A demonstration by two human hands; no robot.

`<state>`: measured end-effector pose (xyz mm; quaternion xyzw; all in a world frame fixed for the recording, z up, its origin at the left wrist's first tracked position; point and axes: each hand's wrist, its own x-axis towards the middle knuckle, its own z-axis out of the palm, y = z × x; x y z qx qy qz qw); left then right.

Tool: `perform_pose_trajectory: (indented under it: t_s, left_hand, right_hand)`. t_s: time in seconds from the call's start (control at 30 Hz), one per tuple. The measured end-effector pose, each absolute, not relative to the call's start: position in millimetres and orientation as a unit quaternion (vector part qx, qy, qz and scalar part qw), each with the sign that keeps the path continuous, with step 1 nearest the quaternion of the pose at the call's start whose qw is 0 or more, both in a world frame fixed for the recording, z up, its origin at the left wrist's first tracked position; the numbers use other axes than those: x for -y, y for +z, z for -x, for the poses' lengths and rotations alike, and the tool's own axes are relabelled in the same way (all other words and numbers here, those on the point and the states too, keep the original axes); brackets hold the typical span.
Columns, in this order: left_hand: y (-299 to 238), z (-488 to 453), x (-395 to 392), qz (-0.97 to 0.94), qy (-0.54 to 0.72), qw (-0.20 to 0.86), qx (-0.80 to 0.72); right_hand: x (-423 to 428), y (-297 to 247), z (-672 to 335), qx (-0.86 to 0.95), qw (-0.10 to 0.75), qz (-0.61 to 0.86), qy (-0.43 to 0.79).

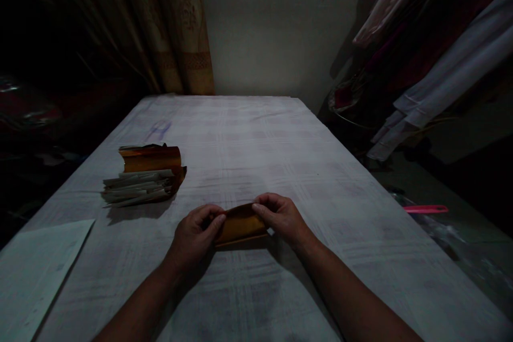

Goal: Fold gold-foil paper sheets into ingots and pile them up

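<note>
Between my two hands is a small golden-brown sheet of shiny paper (241,224), curved and held just over the cloth. My left hand (200,227) pinches its left end between thumb and fingers. At the upper right corner, my right hand (280,216) grips the same sheet, thumb on the near face. To the left, apart from both hands, lies a stack of folded papers (138,188), pale on the inside and golden on the outside. Behind that stack a curled golden sheet (152,159) shows its shiny side.
A checked pale cloth (256,139) covers the table or bed. White paper (40,272) lies at the near left. A patterned curtain (180,26) hangs at the back left, and clothes (452,75) hang on the right. Beyond the right edge is a pink handle (425,208).
</note>
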<state>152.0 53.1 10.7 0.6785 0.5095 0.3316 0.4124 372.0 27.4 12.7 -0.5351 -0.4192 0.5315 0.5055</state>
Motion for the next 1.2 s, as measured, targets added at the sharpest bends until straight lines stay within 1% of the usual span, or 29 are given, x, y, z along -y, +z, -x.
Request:
perform_pose_trajectory:
  t_s: [0.4, 0.6, 0.73, 0.9, 0.97, 1.13, 1.2]
  left_hand:
    - [12, -154, -55, -0.661, 0.357, 0.407, -0.52]
    - [8, -154, -57, -0.645, 0.363, 0.419, -0.526]
    - [10, -154, -58, -0.654, 0.357, 0.405, -0.53]
    - [8, -149, -61, -0.689, 0.332, 0.359, -0.535]
    - [7, -147, -63, -0.707, 0.325, 0.324, -0.538]
    - [9, -150, -68, -0.773, 0.29, 0.18, -0.535]
    - [10, -153, -68, -0.794, 0.268, 0.139, -0.527]
  right_hand:
    - [-29, -2, -373, 0.469, 0.499, 0.574, 0.45]
    - [-32, -9, -372, 0.485, 0.501, 0.575, 0.428]
    - [-31, -6, -371, 0.495, 0.502, 0.573, 0.418]
    - [-27, 0, -368, 0.52, 0.486, 0.59, 0.38]
    - [-26, 3, -366, 0.538, 0.47, 0.606, 0.349]
    - [-27, 10, -363, 0.601, 0.372, 0.671, 0.223]
    - [-29, 13, -363, 0.624, 0.329, 0.684, 0.186]
